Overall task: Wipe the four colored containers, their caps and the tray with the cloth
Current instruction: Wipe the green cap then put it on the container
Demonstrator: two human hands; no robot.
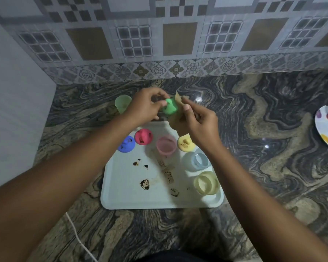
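left grip [144, 106] pinches the green cap [169, 109] while right grip [201, 125] holds the tan cloth [176, 125] against it

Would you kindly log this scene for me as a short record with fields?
left hand: holds green cap
right hand: holds cloth
green container: on counter, beyond tray
on tray: red cap, blue cap, yellow cap, pink container, blue container, yellow container
tray surface: brown stains
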